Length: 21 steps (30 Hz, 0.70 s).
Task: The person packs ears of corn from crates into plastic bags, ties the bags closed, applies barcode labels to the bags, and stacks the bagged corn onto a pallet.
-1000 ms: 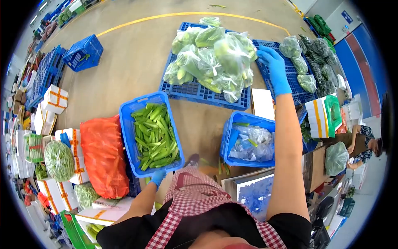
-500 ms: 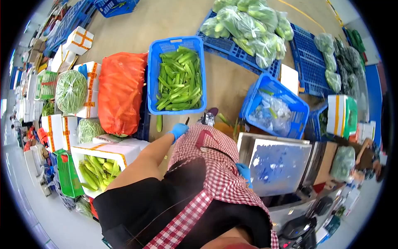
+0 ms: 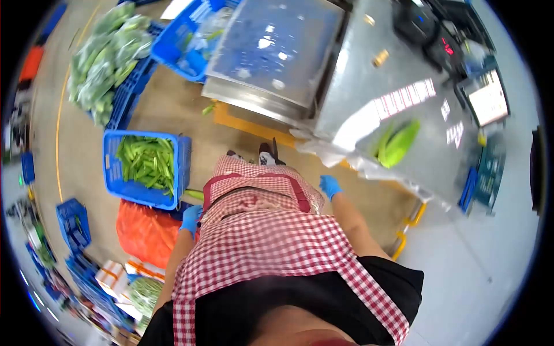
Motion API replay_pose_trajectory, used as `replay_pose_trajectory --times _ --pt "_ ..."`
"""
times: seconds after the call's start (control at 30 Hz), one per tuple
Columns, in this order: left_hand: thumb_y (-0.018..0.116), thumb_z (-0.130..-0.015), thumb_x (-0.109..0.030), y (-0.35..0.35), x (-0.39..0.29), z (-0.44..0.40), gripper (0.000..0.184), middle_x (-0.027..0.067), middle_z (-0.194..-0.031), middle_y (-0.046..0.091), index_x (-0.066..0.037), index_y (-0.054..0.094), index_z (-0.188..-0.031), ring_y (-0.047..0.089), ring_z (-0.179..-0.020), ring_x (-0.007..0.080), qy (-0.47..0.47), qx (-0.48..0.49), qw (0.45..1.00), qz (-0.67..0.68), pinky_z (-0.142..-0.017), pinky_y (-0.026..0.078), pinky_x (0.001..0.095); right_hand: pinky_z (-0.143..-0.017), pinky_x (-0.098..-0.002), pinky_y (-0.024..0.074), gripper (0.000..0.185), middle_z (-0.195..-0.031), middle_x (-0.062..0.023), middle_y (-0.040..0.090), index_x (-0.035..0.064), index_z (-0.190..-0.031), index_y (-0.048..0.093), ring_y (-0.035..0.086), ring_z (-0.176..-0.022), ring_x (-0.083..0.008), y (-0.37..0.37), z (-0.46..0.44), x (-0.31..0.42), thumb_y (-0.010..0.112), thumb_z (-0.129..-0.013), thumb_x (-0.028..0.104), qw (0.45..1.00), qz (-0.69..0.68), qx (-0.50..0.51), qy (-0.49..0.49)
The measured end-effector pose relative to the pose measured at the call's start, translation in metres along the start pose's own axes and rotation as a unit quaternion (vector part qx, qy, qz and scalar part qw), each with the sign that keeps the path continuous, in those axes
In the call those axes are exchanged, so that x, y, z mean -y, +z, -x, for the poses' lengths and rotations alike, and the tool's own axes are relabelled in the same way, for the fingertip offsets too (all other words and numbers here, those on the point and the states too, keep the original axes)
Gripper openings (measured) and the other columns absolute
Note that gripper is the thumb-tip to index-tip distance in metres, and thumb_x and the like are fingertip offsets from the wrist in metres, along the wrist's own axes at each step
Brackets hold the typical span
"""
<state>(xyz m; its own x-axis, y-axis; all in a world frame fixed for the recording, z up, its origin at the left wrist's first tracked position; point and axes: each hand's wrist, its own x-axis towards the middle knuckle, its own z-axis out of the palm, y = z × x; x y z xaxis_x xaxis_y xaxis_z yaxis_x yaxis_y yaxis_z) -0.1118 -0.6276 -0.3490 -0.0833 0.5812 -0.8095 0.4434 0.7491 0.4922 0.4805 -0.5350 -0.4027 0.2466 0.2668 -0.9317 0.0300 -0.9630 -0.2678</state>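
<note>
My left hand [image 3: 190, 218], in a blue glove, is low at the left side of my red-and-white checked apron [image 3: 265, 236]. Its fingers look curled, and what they hold is mostly hidden; a small dark bit shows beside them. On the other side of the apron, my right hand [image 3: 330, 185], also gloved in blue, hangs over the floor with its fingers out and nothing in it. Nearest to it is the steel table [image 3: 360, 69], where green corn ears [image 3: 398, 144] lie by a strip of labels [image 3: 407, 98]. A blue crate [image 3: 108, 167] of green husks [image 3: 147, 161] stands to the left.
A steel-edged stand [image 3: 277, 52] adjoins the table. Behind it is a blue crate [image 3: 167, 49] with plastic bags. Bagged vegetables [image 3: 109, 63] lie on a blue pallet at the upper left. An orange sack [image 3: 147, 230] is beside the husk crate; yellow rails [image 3: 399, 245] stand below the table.
My view has swung right toward the steel table, so the crates now appear further left. My left hand, which showed a slim dark thing, is now against the apron. My right hand has come out from the apron.
</note>
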Motion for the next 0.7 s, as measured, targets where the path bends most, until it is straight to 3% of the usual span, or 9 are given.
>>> replay_pose_trajectory --times 0.03,0.07,0.13,0.2,0.23,0.3,0.4,0.53,0.7 --pt "0.053 -0.081 -0.02 -0.004 0.001 0.001 0.015 0.0028 -0.068 0.061 -0.007 0.06 -0.078 0.055 -0.053 0.0127 -0.061 -0.017 0.985 0.159 -0.043 0.037 0.0242 -0.047 -0.0317 0.0389 0.02 -0.069 -0.0064 0.054 0.0052 -0.087 0.053 0.05 -0.057 -0.0166 -0.017 -0.005 -0.006 0.053 -0.079 0.023 0.998 -0.053 -0.045 -0.001" --pt "0.054 -0.08 -0.017 -0.014 -0.016 0.006 0.012 -0.0015 -0.067 0.06 -0.008 0.06 -0.076 0.052 -0.05 0.0076 -0.218 -0.04 0.936 0.272 -0.04 0.033 0.0199 -0.048 -0.0332 0.0411 0.029 -0.072 -0.0093 0.056 0.0024 -0.097 0.052 0.053 -0.058 -0.0182 -0.031 -0.012 -0.01 0.055 -0.077 0.024 0.991 -0.099 -0.087 -0.003" --pt "0.056 -0.079 -0.018 -0.026 -0.082 0.029 0.011 -0.0006 -0.065 0.059 -0.008 0.06 -0.075 0.051 -0.05 0.0072 -0.192 -0.071 0.946 0.251 -0.04 0.032 0.0202 -0.04 -0.028 0.0317 0.023 -0.069 -0.0061 0.052 0.0067 -0.097 0.055 0.048 -0.053 -0.0144 -0.039 -0.017 0.002 0.052 -0.08 0.022 0.975 -0.131 -0.176 -0.045" --pt "0.056 -0.08 -0.016 -0.023 -0.107 0.032 0.012 0.0001 -0.07 0.06 -0.006 0.061 -0.082 0.053 -0.056 0.0074 -0.163 -0.083 0.958 0.221 -0.045 0.036 0.0197 -0.052 -0.0343 0.0429 0.038 -0.09 -0.0121 0.058 0.0042 -0.11 0.052 0.057 -0.072 -0.0224 -0.058 -0.057 0.001 0.051 -0.081 0.029 0.98 -0.119 -0.113 -0.11" --pt "0.056 -0.081 -0.016 -0.02 -0.122 0.036 0.013 0.0008 -0.072 0.06 -0.005 0.061 -0.086 0.053 -0.059 0.0081 -0.148 -0.082 0.961 0.221 -0.049 0.038 0.02 -0.062 -0.0358 0.0428 0.04 -0.1 -0.0132 0.056 0.0042 -0.112 0.051 0.055 -0.082 -0.0249 -0.065 -0.07 0.005 0.05 -0.082 0.031 0.977 0.04 -0.158 -0.14" --pt "0.055 -0.082 -0.014 -0.005 -0.158 0.043 0.017 0.0023 -0.078 0.061 -0.003 0.061 -0.092 0.055 -0.065 0.0095 -0.112 -0.084 0.965 0.223 -0.057 0.042 0.0207 -0.083 -0.0388 0.0426 0.046 -0.119 -0.0155 0.051 0.0043 -0.118 0.048 0.051 -0.102 -0.0299 -0.069 -0.1 0.025 0.046 -0.084 0.036 0.887 0.348 -0.23 -0.198" --pt "0.055 -0.083 -0.013 0.011 -0.176 0.061 0.02 0.0039 -0.085 0.061 -0.001 0.06 -0.099 0.056 -0.073 0.0114 -0.071 -0.021 0.97 0.231 -0.068 0.044 0.0228 -0.102 -0.0367 0.0254 0.049 -0.132 -0.0155 0.039 0.0051 -0.121 0.046 0.034 -0.122 -0.0307 -0.073 -0.143 0.034 0.039 -0.086 0.039 0.911 0.324 -0.186 -0.177" --pt "0.055 -0.083 -0.011 0.027 -0.139 0.071 0.02 0.005 -0.089 0.062 0.0 0.061 -0.098 0.056 -0.078 0.0132 -0.043 0.001 0.976 0.214 -0.073 0.045 0.0234 -0.095 -0.0453 0.0331 0.042 -0.127 -0.0156 0.044 0.0056 -0.122 0.044 0.044 -0.114 -0.0294 -0.045 -0.09 0.047 0.036 -0.089 0.031 0.805 0.514 -0.288 -0.077" --pt "0.056 -0.082 -0.012 0.027 -0.11 0.074 0.018 0.0059 -0.084 0.062 0.001 0.062 -0.093 0.056 -0.075 0.0133 -0.071 -0.019 0.976 0.206 -0.071 0.045 0.0243 -0.066 -0.0423 0.0422 0.039 -0.08 -0.0178 0.06 0.0018 -0.078 0.061 0.055 -0.074 -0.0347 -0.011 0.009 0.049 0.05 -0.083 0.038 0.845 0.328 -0.361 -0.221"
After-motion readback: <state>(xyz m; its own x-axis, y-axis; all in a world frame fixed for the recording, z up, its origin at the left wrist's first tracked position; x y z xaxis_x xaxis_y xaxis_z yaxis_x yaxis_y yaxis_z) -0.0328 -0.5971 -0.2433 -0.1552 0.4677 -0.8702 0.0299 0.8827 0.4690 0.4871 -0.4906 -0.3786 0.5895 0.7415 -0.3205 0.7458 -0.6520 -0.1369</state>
